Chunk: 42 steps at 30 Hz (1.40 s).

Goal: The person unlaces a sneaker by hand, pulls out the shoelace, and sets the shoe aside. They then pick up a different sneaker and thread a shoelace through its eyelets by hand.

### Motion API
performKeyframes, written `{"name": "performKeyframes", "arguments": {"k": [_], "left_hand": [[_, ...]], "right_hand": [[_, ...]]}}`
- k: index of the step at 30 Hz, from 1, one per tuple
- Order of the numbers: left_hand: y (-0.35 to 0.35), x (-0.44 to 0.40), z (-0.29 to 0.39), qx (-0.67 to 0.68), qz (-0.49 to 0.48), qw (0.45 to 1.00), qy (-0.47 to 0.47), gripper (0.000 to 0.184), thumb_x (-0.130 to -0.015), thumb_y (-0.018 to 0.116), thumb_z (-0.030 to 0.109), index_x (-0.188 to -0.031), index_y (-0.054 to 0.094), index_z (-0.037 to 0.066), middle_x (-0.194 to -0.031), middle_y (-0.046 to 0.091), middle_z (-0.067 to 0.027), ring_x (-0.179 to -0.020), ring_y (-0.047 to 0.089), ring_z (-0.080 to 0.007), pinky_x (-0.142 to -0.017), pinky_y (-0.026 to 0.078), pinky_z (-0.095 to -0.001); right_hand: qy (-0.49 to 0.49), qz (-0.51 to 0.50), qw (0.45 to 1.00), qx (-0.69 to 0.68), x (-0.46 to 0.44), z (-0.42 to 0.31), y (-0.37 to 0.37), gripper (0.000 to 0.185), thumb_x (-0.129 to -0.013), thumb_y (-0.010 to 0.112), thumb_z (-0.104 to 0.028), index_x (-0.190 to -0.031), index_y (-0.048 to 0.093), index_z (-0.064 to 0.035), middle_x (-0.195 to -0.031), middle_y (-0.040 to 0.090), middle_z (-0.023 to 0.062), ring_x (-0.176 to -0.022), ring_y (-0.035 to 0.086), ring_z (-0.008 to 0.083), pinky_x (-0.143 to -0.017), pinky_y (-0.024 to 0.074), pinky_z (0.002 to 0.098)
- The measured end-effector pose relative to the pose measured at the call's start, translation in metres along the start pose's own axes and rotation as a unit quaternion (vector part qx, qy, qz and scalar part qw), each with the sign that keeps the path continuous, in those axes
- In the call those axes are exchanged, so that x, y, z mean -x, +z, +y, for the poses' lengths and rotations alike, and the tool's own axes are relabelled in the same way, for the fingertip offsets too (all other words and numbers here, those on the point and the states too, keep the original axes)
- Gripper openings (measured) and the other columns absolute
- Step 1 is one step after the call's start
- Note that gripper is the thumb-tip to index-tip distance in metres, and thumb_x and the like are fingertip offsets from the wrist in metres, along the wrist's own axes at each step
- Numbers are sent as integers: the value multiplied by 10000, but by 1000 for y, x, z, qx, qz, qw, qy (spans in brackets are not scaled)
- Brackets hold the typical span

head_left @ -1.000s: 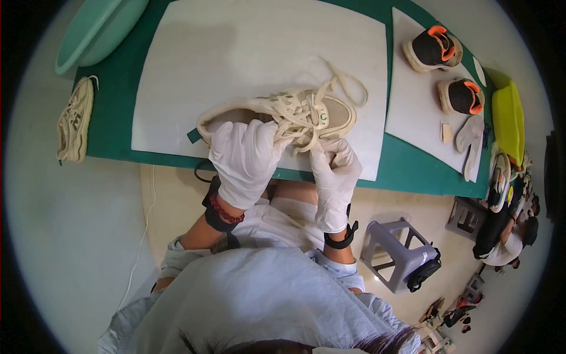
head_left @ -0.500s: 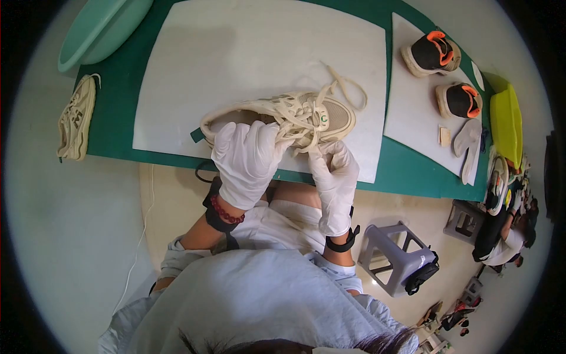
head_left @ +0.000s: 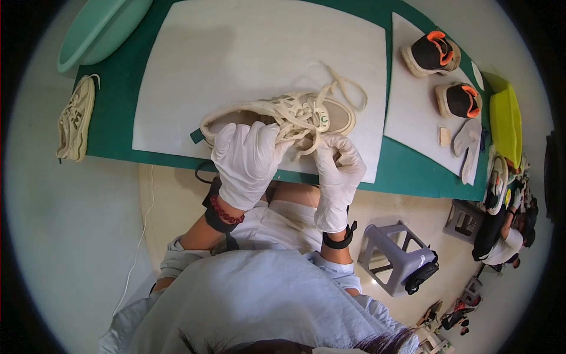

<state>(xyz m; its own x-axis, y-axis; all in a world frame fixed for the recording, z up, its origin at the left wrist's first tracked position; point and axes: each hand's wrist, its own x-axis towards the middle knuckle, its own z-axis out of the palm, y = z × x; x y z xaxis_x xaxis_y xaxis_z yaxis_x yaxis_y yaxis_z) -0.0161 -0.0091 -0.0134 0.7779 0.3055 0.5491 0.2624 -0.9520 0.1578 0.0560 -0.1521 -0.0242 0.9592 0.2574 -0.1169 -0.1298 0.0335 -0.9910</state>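
Note:
A cream sneaker (head_left: 265,109) lies on the white board (head_left: 259,53), its toe toward the right. Loops of its cream shoelace (head_left: 321,127) hang loose over the toe, and one end trails on the board. My left hand (head_left: 247,156), in a white glove, grips the near side of the shoe by the opening; its fingertips are partly inside. My gloved right hand (head_left: 339,168) pinches the lace at the near side of the toe, fingers curled and pressed together.
A matching cream shoe (head_left: 76,118) rests at the left edge of the green table (head_left: 115,127), below a mint basin (head_left: 103,32). At right, a second board (head_left: 410,112) bears two black-and-orange shoes (head_left: 436,53). A yellow basin (head_left: 507,127), a stool (head_left: 395,256) and another person (head_left: 504,242) are farther right.
My right hand has shifted slightly to the right and up toward the toe, drawing the lace with it. My left hand and the shoe stay in place.

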Motion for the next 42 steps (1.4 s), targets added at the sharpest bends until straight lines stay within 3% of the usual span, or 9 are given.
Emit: {"name": "performKeyframes", "arguments": {"k": [7, 19, 28, 42], "left_hand": [[-2, -1, 1, -8, -4, 1000, 4, 294, -793, 826, 305, -953, 625, 162, -764, 505, 9, -734, 530, -192, -872, 400, -368], [-1, -2, 1, 8, -7, 1000, 3, 292, -789, 830, 301, -932, 623, 153, -757, 509, 7, -715, 529, -198, -852, 408, -369], [1, 1, 0, -6, 8, 1000, 6, 291, -796, 829, 309, -935, 628, 151, -765, 506, 1, -723, 527, -199, -874, 416, -381], [0, -1, 0, 10, 12, 1000, 10, 296, -791, 828, 305, -944, 628, 150, -761, 505, 4, -723, 533, -198, -838, 410, -372]], "right_hand": [[-21, 13, 998, 62, 6, 8, 1, 69, -953, 730, -73, -954, 661, -68, -747, 534, -102, -668, 432, -5, -614, 379, 173], [-12, -12, 998, 66, 6, 10, -4, 97, -961, 732, -95, -956, 640, -67, -744, 548, -93, -662, 444, -2, -605, 388, 177], [107, -2, 994, -5, -3, -20, -3, 123, -966, 754, -109, -1005, 746, 8, -844, 685, -28, -723, 554, 28, -660, 446, 189], [49, -22, 998, -14, -1, 1, -5, 113, -958, 770, -114, -1011, 732, -21, -813, 661, -71, -694, 504, -3, -636, 413, 170]]}}
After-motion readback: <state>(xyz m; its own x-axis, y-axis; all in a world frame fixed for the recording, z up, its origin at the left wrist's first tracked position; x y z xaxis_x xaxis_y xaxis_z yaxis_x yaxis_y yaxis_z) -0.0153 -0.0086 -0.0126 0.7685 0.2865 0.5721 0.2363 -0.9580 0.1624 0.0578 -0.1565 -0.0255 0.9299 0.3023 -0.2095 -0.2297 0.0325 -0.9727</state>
